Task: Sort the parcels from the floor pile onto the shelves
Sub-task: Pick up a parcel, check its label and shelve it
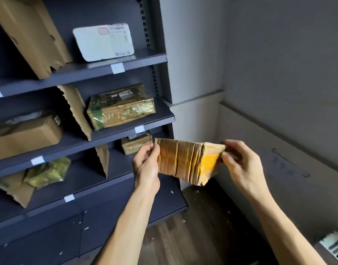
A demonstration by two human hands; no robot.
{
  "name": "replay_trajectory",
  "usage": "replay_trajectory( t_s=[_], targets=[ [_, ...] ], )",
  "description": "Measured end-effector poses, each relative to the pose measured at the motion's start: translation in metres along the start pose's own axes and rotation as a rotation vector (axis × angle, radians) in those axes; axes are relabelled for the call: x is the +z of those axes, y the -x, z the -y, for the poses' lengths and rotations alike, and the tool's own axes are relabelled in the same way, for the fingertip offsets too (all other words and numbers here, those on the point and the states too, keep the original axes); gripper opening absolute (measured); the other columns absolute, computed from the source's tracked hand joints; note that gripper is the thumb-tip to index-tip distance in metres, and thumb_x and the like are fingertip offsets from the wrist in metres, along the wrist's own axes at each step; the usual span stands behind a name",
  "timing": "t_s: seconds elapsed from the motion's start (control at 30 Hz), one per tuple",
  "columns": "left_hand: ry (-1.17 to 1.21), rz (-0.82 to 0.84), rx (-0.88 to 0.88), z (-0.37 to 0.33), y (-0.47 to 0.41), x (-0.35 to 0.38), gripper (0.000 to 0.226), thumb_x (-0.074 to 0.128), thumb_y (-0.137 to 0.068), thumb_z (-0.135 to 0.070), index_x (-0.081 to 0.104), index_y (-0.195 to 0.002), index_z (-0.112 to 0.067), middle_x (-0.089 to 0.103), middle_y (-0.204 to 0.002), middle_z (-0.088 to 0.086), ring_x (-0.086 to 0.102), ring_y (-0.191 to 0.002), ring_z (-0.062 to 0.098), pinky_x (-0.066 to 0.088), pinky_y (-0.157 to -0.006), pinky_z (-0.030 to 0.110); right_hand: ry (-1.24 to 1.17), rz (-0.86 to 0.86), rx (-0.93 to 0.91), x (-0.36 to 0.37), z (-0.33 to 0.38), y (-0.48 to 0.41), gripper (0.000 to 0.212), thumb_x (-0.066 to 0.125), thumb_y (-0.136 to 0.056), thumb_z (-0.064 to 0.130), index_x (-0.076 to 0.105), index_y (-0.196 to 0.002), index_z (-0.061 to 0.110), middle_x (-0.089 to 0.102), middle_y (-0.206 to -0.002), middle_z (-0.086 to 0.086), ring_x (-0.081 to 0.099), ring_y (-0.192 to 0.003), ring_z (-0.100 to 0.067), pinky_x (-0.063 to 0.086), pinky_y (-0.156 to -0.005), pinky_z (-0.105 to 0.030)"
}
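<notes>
Two grips clamp one parcel, ends pinched. Shelves [107,139] at left. Left grip [146,165] nearer them, thumb and fingers on left short edge. Taped cardboard parcel [187,161] spans between grips, long axis left-right, held in air just off shelf front. Right grip [243,165] pinches right end. Likely next: swing parcel leftward, left end first, onto shelf.

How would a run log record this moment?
left hand: holds taped cardboard parcel | right hand: holds other end | placement: not yet shelved

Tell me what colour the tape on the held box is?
Yellow tape wrapped around the brown box; the head view shows it.
</notes>
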State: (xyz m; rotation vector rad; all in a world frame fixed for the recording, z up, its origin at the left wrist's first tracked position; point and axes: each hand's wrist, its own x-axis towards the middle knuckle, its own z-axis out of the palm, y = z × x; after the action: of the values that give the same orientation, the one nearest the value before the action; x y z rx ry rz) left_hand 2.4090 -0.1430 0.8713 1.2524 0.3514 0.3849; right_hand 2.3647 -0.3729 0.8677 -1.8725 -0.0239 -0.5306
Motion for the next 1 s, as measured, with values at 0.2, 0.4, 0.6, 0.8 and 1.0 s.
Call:
replay_trajectory(
  t_s=[0.2,0.4,0.6,0.8,1.0],
  targets=[
    [-0.112,-0.265,0.015,0.040,0.010,-0.037,0.003,0.067,-0.099,-0.008,0.070,-0.099,-0.009,0.066,-0.085,-0.003,0.060,-0.076,0.006,0.049,-0.062,0.009,0.235,0.291,0.006,0.038,-0.022,0.049,0.042,0.057,-0.093,0.062,0.055,-0.080,0.022,0.060,-0.075,0.006,0.057,-0.070,-0.012,0.050,-0.067,-0.040],
    [-0.186,-0.322,-0.066,0.078,0.023,-0.059,0.003,0.066,-0.101,-0.010,0.069,-0.100,-0.010,0.069,-0.088,0.000,0.062,-0.079,0.014,0.054,-0.074,0.029,0.274,0.558,0.042,0.078,-0.051,0.071,0.036,0.062,-0.101,0.045,0.045,-0.074,0.028,0.051,-0.069,0.010,0.054,-0.064,-0.005,0.038,-0.056,-0.020],
    [-0.287,-0.401,-0.113,0.084,0.020,-0.085,0.002,0.066,-0.100,-0.012,0.068,-0.101,-0.013,0.065,-0.088,-0.006,0.061,-0.082,0.012,0.048,-0.070,0.023,0.226,0.531,0.097,0.099,-0.059,0.076,0.039,0.068,-0.099,0.037,0.049,-0.070,0.021,0.052,-0.063,0.005,0.049,-0.056,-0.009,0.035,-0.053,-0.021],
    [-0.264,-0.394,-0.144,0.086,0.008,-0.099,0.005,0.069,-0.098,-0.009,0.067,-0.096,-0.014,0.068,-0.090,0.000,0.064,-0.086,0.017,0.049,-0.076,0.028,0.229,0.495,0.090,0.112,-0.060,0.068,0.039,0.070,-0.098,0.035,0.050,-0.069,0.019,0.053,-0.062,0.003,0.049,-0.056,-0.007,0.036,-0.052,-0.020],
    [-0.459,-0.195,-0.141,0.074,-0.008,-0.117,0.012,0.072,-0.097,-0.026,0.068,-0.096,-0.015,0.070,-0.091,-0.001,0.066,-0.091,0.020,0.050,-0.074,0.027,0.163,0.517,0.111,0.120,-0.068,0.056,0.050,0.059,-0.096,0.059,0.058,-0.082,0.011,0.064,-0.076,-0.014,0.057,-0.063,-0.024,0.049,-0.062,-0.044]
  ],
)
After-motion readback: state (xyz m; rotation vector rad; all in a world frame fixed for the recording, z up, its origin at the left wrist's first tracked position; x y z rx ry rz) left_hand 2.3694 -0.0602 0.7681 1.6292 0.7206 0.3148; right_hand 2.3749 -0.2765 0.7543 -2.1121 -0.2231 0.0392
